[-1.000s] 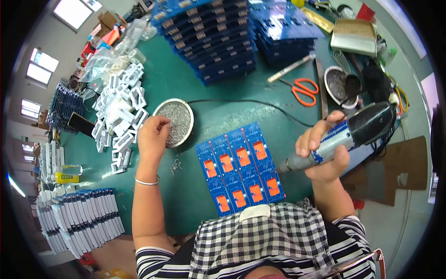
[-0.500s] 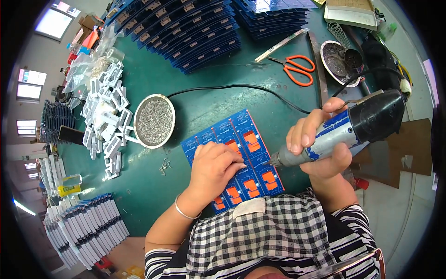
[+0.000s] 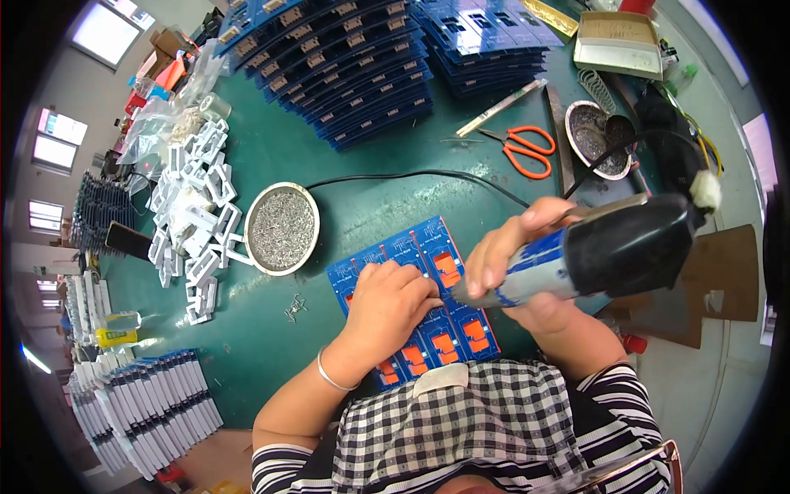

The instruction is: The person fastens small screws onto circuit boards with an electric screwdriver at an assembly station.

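Bright, diffuse indoor light; windows (image 3: 107, 39) at left blow out white — a strip light (image 3: 36, 362) glows lower left. Glare on blue panel stack (image 3: 484, 31), faint sheen on worktop (image 3: 247, 354). Straight edges bow toward black rim — power tool (image 3: 535, 270) slightly soft.

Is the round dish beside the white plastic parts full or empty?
Not empty: silvery metal pieces cover the dish nearly to its rim; depth cannot be told.

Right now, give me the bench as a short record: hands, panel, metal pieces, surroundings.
left hand: on the blue panel
right hand: gripping power tool, nose toward panel, contact unclear
panel: orange openings, partly covered by left hand
metal pieces: filling round bowl; some loose on the table
nearby: orange-handled scissors, stacked blue boards, white plastic parts
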Motion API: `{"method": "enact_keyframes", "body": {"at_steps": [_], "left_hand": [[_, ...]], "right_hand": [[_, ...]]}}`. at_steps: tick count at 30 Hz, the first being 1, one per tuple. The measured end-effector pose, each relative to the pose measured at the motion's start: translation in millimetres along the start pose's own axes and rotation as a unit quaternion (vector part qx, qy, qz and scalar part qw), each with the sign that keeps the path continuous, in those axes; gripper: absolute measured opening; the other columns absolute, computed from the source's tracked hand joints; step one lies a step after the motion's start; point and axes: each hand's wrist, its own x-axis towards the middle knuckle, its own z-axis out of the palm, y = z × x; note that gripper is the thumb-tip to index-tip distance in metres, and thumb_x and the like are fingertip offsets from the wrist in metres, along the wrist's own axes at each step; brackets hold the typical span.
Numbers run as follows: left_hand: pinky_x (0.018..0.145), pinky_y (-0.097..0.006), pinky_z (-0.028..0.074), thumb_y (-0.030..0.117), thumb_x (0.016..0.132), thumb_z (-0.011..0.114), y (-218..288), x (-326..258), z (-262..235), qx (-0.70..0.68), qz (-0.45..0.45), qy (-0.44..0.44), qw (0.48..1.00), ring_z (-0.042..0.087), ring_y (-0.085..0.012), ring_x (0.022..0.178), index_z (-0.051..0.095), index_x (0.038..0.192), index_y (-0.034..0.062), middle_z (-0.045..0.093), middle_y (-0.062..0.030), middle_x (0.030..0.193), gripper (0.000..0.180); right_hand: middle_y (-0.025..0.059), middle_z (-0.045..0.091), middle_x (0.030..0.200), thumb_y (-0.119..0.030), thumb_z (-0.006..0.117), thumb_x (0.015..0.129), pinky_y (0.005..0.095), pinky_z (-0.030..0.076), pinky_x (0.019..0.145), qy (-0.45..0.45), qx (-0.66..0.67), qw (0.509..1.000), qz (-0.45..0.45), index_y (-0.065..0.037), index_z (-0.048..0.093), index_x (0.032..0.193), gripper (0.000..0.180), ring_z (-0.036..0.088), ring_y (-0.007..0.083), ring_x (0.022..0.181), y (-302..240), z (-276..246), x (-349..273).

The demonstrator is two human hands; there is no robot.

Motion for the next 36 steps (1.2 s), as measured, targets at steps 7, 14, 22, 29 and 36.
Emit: {"method": "enact_keyframes", "body": {"at_steps": [7,14,22,29,36], "left_hand": [[0.067,-0.036,0.036,0.015,0.065,0.075,-4.4,-5.3,7.9,-0.042,0.011,0.060,0.997,0.050,-0.0240,0.074,0.057,0.079,0.0104,0.052,-0.0021,0.074,0.024],[0.071,-0.036,0.037,0.018,0.073,0.071,-4.4,-7.0,8.0,-0.053,-0.002,0.056,0.997,0.051,-0.0220,0.076,0.062,0.079,0.0115,0.054,-0.0016,0.077,0.013],[0.072,-0.036,0.036,0.017,0.073,0.069,-6.2,-9.0,8.3,-0.051,-0.002,0.047,0.998,0.050,-0.0218,0.078,0.061,0.081,0.0121,0.053,-0.0014,0.079,0.012],[0.070,-0.036,0.036,0.015,0.071,0.067,-9.4,-8.3,13.5,-0.071,0.001,0.067,0.995,0.049,-0.0226,0.077,0.058,0.079,0.0118,0.052,-0.0017,0.078,0.013],[0.069,-0.037,0.036,0.011,0.069,0.069,-15.1,-8.7,19.9,-0.120,0.009,0.089,0.989,0.049,-0.0229,0.076,0.057,0.078,0.0113,0.052,-0.0018,0.078,0.015]], "right_hand": [[0.0131,0.057,0.080,-0.020,0.070,0.078,0.0356,0.052,0.067,-0.072,-0.084,0.993,0.032,-0.006,0.034,0.121,0.057,0.061,0.0238,0.071,10.9,1.8,2.5],[0.0138,0.060,0.080,-0.011,0.069,0.072,0.0306,0.052,0.069,-0.040,-0.030,0.999,0.005,-0.001,0.037,0.120,0.058,0.063,0.0193,0.076,11.7,7.2,2.1],[0.0099,0.062,0.081,-0.016,0.072,0.072,0.0278,0.049,0.069,-0.047,-0.078,0.994,0.064,-0.001,0.044,0.114,0.053,0.060,0.0155,0.073,7.3,21.8,2.8],[0.0126,0.060,0.083,-0.001,0.070,0.072,0.0342,0.052,0.072,-0.178,-0.264,0.946,0.057,-0.006,0.039,0.118,0.055,0.063,0.0222,0.078,3.5,24.2,9.0],[0.0118,0.060,0.082,-0.008,0.073,0.073,0.0310,0.052,0.068,-0.155,-0.245,0.952,0.101,-0.006,0.041,0.115,0.053,0.062,0.0183,0.076,13.9,23.3,13.0]]}}
